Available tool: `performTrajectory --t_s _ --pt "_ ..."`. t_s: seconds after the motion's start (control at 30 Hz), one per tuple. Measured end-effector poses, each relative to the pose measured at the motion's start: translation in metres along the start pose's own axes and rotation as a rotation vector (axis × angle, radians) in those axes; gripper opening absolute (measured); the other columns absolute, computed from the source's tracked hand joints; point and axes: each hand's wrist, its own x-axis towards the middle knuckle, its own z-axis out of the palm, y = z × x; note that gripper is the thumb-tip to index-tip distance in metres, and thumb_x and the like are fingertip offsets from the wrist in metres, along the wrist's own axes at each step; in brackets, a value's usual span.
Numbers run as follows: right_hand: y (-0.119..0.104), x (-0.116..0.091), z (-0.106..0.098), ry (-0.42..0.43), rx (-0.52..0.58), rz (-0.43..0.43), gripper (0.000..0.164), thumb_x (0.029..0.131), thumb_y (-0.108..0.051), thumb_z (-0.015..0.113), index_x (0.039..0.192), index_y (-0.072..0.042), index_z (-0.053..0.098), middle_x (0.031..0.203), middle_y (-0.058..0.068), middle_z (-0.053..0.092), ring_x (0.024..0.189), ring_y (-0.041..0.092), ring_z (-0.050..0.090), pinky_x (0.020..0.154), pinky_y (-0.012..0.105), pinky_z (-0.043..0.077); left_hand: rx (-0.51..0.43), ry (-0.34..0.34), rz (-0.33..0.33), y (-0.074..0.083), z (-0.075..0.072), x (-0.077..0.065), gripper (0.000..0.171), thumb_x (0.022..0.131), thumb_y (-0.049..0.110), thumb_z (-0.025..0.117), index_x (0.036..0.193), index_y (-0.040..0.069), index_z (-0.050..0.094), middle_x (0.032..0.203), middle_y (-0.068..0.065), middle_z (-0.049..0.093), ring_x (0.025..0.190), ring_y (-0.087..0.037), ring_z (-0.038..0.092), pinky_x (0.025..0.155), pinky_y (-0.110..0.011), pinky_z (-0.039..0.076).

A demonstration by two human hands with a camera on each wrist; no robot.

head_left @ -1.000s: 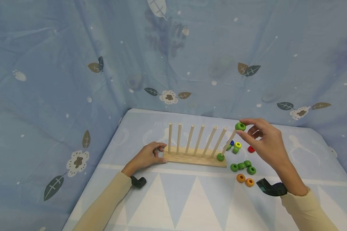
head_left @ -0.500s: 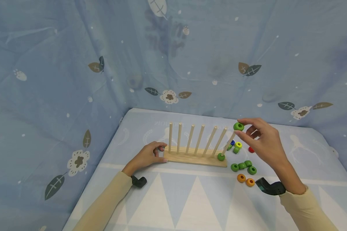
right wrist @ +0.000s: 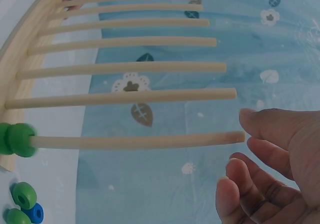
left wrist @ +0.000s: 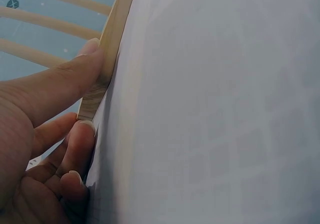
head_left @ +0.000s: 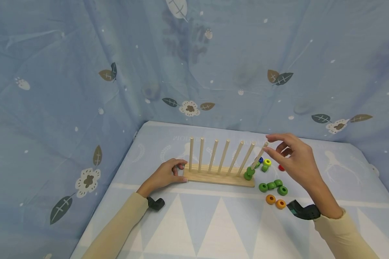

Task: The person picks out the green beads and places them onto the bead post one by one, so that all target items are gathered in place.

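Note:
A wooden peg rack [head_left: 218, 176] with several upright pegs stands on the table. My left hand [head_left: 166, 175] grips its left end; in the left wrist view, the thumb [left wrist: 65, 84] lies along the board and the fingertips touch its end. Two green beads [head_left: 250, 172] are stacked low on the rightmost peg [right wrist: 140, 142], the upper one blurred in the right wrist view. Beside that peg's tip is my right hand [head_left: 293, 156], thumb and index finger apart, with nothing between them.
Right of the rack lie several loose green beads [head_left: 271, 185] and two orange beads [head_left: 270, 199]. Behind them are a yellow bead [head_left: 267, 163], a blue bead [head_left: 260, 159] and a red bead [head_left: 281, 167]. Patterned blue cloth [head_left: 194, 72] hangs behind the table.
My right hand moved slightly left with a green bead to the rightmost peg's tip, then let it go. The bead dropped down the peg onto the lower one. My left hand stayed put.

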Motion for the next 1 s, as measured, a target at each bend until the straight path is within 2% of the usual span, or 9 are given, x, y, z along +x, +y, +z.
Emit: performTrajectory --t_s 0.2,0.47,0.83,1.0 --pt "0.002 -0.004 -0.001 -0.001 -0.019 0.024 0.039 0.090 -0.010 0.082 0.127 -0.010 0.070 0.112 0.008 0.068 0.075 0.006 0.057 0.066 0.008 0.046 -0.017 0.002 0.018 0.002 0.000 -0.001 0.069 0.084 0.028 0.089 0.143 0.009 0.059 0.114 -0.005 0.061 0.078 -0.017 0.057 0.077 -0.031 0.048" --pt "0.006 -0.010 -0.002 -0.018 -0.033 0.037 0.041 0.090 -0.008 0.082 0.128 -0.012 0.070 0.112 0.006 0.068 0.071 0.008 0.060 0.063 0.010 0.047 -0.011 0.003 0.011 0.000 0.001 -0.002 0.069 0.085 0.029 0.088 0.144 0.009 0.058 0.114 -0.002 0.060 0.078 -0.015 0.057 0.076 -0.031 0.049" --pt "0.015 -0.023 -0.003 -0.012 -0.053 0.101 0.039 0.091 -0.011 0.082 0.128 -0.012 0.070 0.113 0.009 0.068 0.074 0.005 0.058 0.068 0.006 0.045 -0.012 0.012 0.022 0.003 0.001 -0.001 0.069 0.084 0.027 0.088 0.144 0.010 0.058 0.114 -0.004 0.061 0.078 -0.016 0.057 0.077 -0.032 0.048" --pt "0.018 -0.029 -0.002 -0.015 -0.062 0.119 0.039 0.090 -0.010 0.082 0.127 -0.011 0.070 0.111 0.009 0.068 0.073 0.007 0.059 0.066 0.007 0.045 -0.015 0.011 0.016 0.002 0.001 0.000 0.069 0.084 0.026 0.089 0.143 0.010 0.059 0.114 -0.004 0.061 0.078 -0.017 0.057 0.077 -0.031 0.048"
